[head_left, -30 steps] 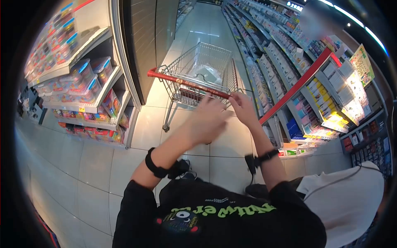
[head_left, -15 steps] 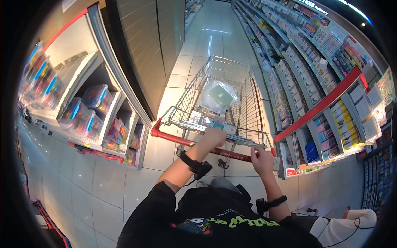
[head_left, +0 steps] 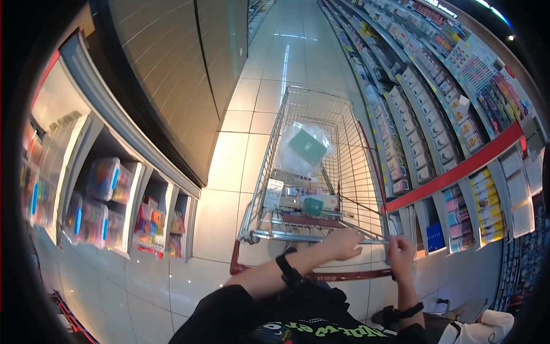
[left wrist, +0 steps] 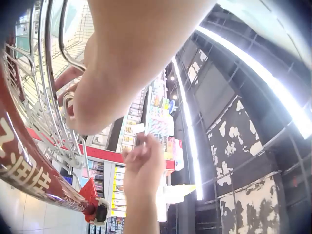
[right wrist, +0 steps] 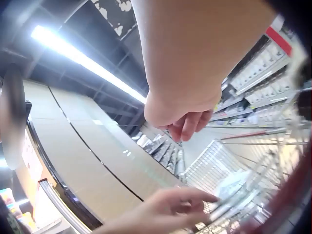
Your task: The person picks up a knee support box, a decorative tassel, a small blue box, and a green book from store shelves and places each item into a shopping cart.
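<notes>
A wire shopping cart [head_left: 360, 140] stands before me, its red handle [head_left: 350, 276] close to my body. Past the handle, my left hand [head_left: 342, 245] hovers over the cart's rear bars, fingers loosely bent. In the right wrist view that left hand [right wrist: 178, 209] shows a gap between thumb and fingers. My right hand [head_left: 402, 252] is raised beside the cart's rear right corner, its fingers loosely curled with nothing visible in them. Inside the cart lie a green box [head_left: 308, 147] in clear plastic, a white box [head_left: 274, 194] and a small green item [head_left: 313, 206].
Shelves of small packaged goods [head_left: 421, 140] line the right side, with a red rail [head_left: 464, 172] at their near end. Plastic tubs [head_left: 103, 178] fill the shelf unit at left, beside a brown panelled wall [head_left: 163, 74]. A tiled aisle [head_left: 286, 57] runs ahead.
The cart appears nearer and lower in the view, showing more of its contents. Both hands have shifted right and past the handle; the right hand has come off it.
</notes>
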Demonstrator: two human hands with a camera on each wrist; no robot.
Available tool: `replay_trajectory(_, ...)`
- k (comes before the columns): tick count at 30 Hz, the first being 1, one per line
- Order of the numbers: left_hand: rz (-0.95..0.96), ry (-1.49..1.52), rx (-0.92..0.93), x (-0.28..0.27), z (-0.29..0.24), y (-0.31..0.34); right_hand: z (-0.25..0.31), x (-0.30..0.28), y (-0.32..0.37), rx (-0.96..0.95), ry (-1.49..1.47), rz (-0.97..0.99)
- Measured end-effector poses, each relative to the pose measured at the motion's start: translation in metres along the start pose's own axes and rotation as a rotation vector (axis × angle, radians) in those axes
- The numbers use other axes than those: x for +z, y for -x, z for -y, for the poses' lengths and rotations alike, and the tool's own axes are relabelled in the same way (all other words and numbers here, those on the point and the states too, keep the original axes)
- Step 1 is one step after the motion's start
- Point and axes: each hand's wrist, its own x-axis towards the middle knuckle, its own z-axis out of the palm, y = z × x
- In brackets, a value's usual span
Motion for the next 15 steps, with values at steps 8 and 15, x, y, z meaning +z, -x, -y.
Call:
replay_trajectory(8, 0.055, 0.067, -0.338, -0.031, 0.023, -0.055, 0.137, 0.064, -0.230, -0.188, -0.202, 0.546)
replay_trajectory(15, 0.274, 0.321, -0.281, -0.045, 0.062, -0.074, 0.056, 0.253, -0.429, 0.244, -0.389, 0.555)
